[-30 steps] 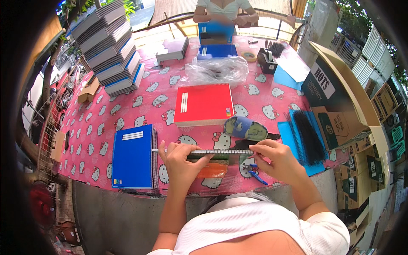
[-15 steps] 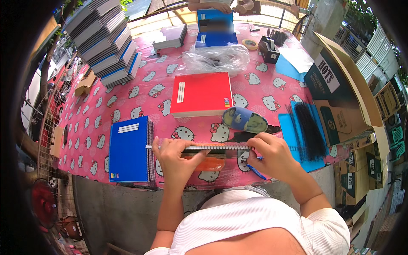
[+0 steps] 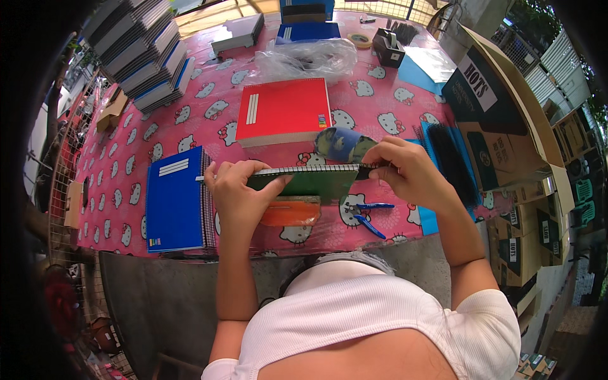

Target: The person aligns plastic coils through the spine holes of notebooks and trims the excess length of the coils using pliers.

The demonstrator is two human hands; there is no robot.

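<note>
Fingers [image 3: 253,166] of left hand [image 3: 235,195] clamp a green-backed notebook [image 3: 337,185]; right hand [image 3: 411,170] pinches its black coil [image 3: 363,171]; keeping both aligned should help.

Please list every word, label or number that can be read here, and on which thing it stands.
I leave printed wording uncopied, but it stands here:
Large dark-green and brown cardboard box: big, readable letters on a white label; smaller print lower down.
Thick red rectangular notebook: multicoloured corner mark, too small to read surely.
Dark-blue rectangular notebook at left: similar mark, equally small.
Brown-and-green cardboard cartons: small labels.
</note>
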